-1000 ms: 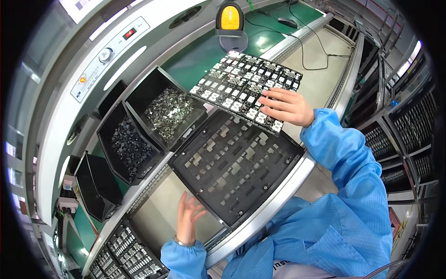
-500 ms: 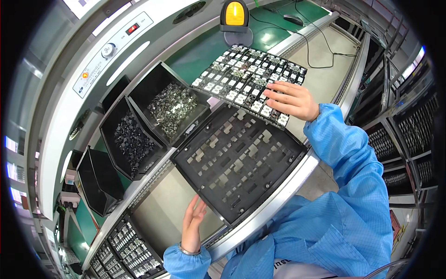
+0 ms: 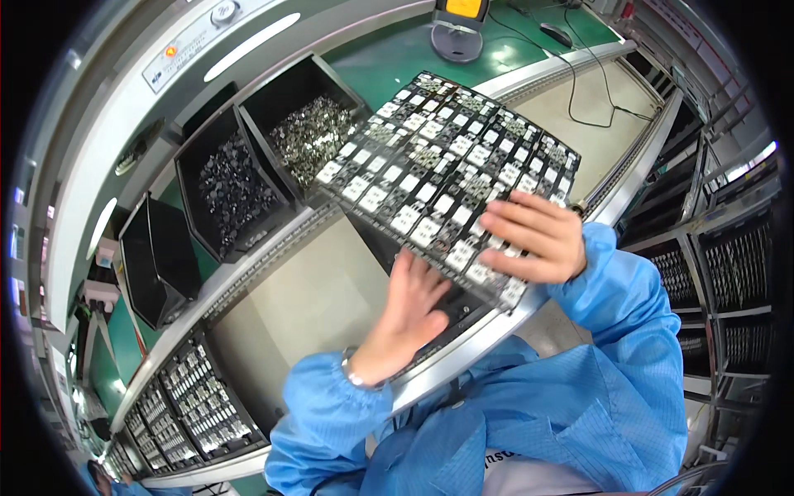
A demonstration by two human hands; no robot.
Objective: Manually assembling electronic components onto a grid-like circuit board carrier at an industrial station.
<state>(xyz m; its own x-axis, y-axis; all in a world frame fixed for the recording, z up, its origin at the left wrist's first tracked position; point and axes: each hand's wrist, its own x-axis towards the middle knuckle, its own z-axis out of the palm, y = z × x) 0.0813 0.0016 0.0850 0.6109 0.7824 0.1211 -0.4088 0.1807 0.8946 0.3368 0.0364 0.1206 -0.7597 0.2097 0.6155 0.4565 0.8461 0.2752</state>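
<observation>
Black tray gridded with small pale components, tilted above workbench edge. Right hand flat on near corner, fingers spread. Left hand open, pressed under tray's near edge, against darker tray beneath.

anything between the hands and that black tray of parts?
Nothing visible. The right hand already lies on the near edge of the filled tray, fingers spread over its parts. The left hand reaches in under that tray's near edge, onto a dark tray mostly hidden beneath it; its exact contact is hidden.
</observation>
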